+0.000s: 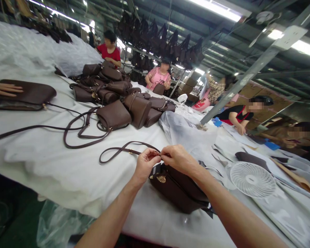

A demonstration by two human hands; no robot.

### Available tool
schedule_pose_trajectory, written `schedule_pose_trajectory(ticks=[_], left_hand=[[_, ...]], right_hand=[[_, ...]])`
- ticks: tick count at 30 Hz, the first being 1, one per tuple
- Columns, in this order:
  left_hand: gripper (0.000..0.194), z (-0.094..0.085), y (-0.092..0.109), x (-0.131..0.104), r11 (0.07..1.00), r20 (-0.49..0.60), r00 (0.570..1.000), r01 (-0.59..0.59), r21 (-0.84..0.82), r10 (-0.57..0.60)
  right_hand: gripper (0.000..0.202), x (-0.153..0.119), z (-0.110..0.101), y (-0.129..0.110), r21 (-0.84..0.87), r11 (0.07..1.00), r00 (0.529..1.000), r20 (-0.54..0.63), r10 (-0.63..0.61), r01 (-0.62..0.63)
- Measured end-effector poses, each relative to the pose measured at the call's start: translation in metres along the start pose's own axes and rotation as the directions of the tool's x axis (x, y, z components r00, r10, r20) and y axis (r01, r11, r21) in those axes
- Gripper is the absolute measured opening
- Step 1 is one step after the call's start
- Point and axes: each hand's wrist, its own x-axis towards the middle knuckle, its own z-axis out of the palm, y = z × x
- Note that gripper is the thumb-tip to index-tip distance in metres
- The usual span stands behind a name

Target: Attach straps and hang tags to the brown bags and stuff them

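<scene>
Nearest to us, both our forearms are cut off by the bottom edge, and a crumpled clear plastic bag (63, 222) hangs in the lower left, its lower part cropped. Just right of centre, a dark brown handbag (179, 189) sits on the white-covered table (111, 179), its upper edge and far side partly hidden by our right hand (179, 158) and forearm. Its long axis slants from upper left to lower right, the gold emblem (161, 178) near the upper-left end and hard to read. Our left hand (146, 165) and right hand meet above that end, both pinched closed on the strap (122, 149), though the fingertips cover the exact part held; the strap's loop points left. A white fan (251, 179) lies at the lower right. Beyond, brown bags (116, 115) overlap in a heap left of centre, many only partly showing. At the left edge a co-worker's hand (6, 89) lies flat on another brown bag (37, 93), both cut off by the frame. Farther back we make out a person in pink (158, 78), partly behind the table, and dark hanging bags (155, 36) at the top, too blurred to separate.
</scene>
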Motion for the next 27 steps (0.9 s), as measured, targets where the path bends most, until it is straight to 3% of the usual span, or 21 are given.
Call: schedule_pose_trajectory(ticks=[6,11,17,20,22,24,27], left_hand=[[0.014,0.002,-0.004,0.003,0.999,-0.009,1.000,-0.024,0.048,0.024],[0.015,-0.006,0.001,0.002,0.996,0.097,0.992,-0.083,0.012,0.082],[0.018,-0.015,0.003,0.005,0.970,0.222,0.970,0.140,-0.201,-0.095],[0.020,-0.019,0.000,0.009,0.941,0.245,0.959,0.206,-0.267,-0.141],[0.021,-0.022,-0.001,0.012,0.929,0.240,0.957,0.231,-0.291,-0.163],[0.021,-0.024,-0.001,0.014,0.921,0.233,0.956,0.244,-0.303,-0.177],[0.021,-0.026,-0.001,0.017,0.894,0.244,0.952,0.266,-0.361,-0.185]], right_hand=[[0.021,0.002,0.004,0.004,0.013,1.000,0.999,-0.050,-0.019,0.020],[0.018,0.006,0.006,0.009,-0.106,0.993,0.993,-0.111,0.036,-0.048],[0.018,-0.015,0.016,-0.001,-0.237,0.970,0.984,-0.180,0.008,-0.051],[0.020,-0.028,0.025,-0.008,-0.364,0.925,0.991,-0.028,-0.132,0.113],[0.022,-0.030,0.031,-0.012,-0.418,0.875,0.970,0.108,-0.220,0.245],[0.022,-0.026,0.035,-0.018,-0.468,0.841,0.960,0.191,-0.203,0.271],[0.022,-0.013,0.040,-0.030,-0.548,0.812,0.964,0.258,-0.064,0.201]])
